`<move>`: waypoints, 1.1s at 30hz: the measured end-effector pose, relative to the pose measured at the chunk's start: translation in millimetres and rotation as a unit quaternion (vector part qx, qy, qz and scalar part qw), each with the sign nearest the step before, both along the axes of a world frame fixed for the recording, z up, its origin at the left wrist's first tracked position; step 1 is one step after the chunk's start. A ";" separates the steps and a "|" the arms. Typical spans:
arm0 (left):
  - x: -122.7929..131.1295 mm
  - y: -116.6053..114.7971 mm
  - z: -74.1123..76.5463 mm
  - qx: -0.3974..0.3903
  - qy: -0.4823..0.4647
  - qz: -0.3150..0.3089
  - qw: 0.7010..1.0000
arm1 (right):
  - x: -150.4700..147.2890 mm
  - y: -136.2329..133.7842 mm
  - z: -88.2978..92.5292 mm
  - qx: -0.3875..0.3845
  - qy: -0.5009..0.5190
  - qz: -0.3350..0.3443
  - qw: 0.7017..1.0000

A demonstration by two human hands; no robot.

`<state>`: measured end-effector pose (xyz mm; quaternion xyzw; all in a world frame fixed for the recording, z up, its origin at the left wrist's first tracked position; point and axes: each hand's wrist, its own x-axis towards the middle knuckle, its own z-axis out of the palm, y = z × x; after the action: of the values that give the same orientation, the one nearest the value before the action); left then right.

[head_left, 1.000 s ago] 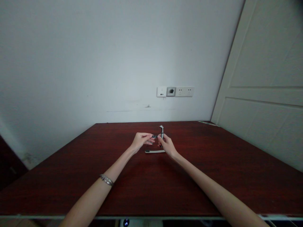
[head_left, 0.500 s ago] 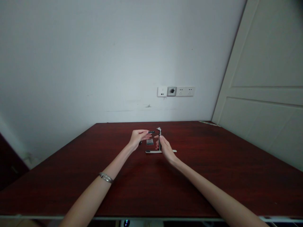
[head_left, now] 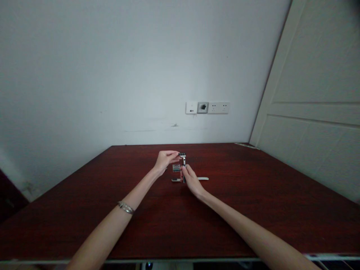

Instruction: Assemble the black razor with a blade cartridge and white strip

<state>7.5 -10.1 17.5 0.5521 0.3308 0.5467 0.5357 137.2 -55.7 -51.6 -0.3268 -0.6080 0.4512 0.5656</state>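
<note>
My right hand (head_left: 190,181) grips the handle of a razor (head_left: 183,162) and holds it upright above the dark red table (head_left: 253,195). My left hand (head_left: 163,161) pinches a small dark blade cartridge (head_left: 182,154) right at the top of the razor's handle. A small clear case (head_left: 176,168) lies on the table between my hands. A second white razor handle (head_left: 201,178) lies flat on the table, partly behind my right hand. A bracelet is on my left wrist.
A white wall with a row of sockets (head_left: 207,108) stands behind the table. A white door (head_left: 312,108) closes off the right side. The table's front edge (head_left: 180,259) runs along the bottom of the view.
My left hand has lifted the cartridge and brought it to the razor's head. My right hand has shifted the upright razor to the left, uncovering the clear case and more of the white handle.
</note>
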 end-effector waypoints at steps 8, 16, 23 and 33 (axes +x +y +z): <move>1.0 -1.6 -0.4 0.011 0.002 -0.003 1.000 | -2.8 -0.3 1.3 0.016 -0.019 -0.013 1.000; 0.7 -3.2 0.1 0.011 0.000 -0.008 1.000 | -1.5 0.0 2.7 0.012 -0.025 -0.015 1.000; 1.1 -2.4 -1.6 0.014 -0.006 -0.017 1.000 | -1.0 -1.0 4.5 0.012 -0.038 -0.020 0.999; 2.1 -0.2 -4.5 0.014 -0.010 -0.022 1.000 | 0.0 2.3 1.4 0.019 -0.048 -0.031 0.998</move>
<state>9.6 -10.3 13.0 0.5613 0.3057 0.5443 0.5433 137.2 -53.4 -50.3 -0.3553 -0.6326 0.4057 0.5558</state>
